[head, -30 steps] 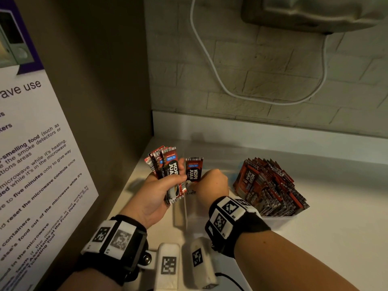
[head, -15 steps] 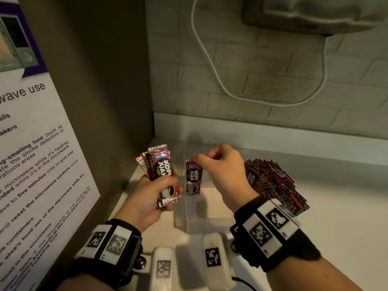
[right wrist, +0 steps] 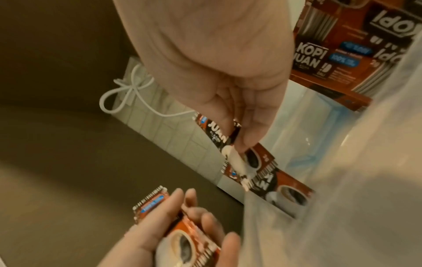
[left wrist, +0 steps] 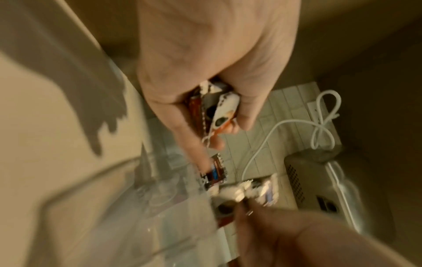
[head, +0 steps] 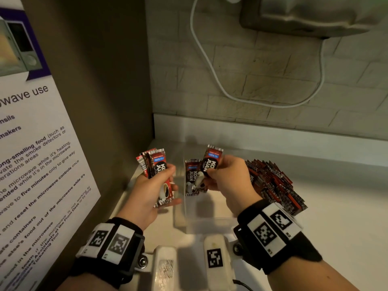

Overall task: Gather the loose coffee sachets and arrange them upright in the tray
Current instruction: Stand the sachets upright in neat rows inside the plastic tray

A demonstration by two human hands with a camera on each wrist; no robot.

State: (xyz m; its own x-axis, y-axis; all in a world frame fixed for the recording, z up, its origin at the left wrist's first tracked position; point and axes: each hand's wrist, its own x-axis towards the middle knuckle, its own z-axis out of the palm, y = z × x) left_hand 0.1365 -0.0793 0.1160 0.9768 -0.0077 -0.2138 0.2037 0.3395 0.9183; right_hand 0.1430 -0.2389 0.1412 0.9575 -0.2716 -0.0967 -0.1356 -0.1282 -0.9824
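The single sachet is held nearly upright over the clear tray — right hand fingers pinching it, just beside one already standing inside. The left hand grips the bundle beside the tray, above the counter.

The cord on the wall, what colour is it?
White. The cord loops across the pale brick wall, clearest in the head view.

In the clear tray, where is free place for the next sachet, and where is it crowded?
Free: the clear tray floor, from the standing sachet toward the near wall. Crowded: the right compartment, packed with leaning sachets. The right hand hovers between.
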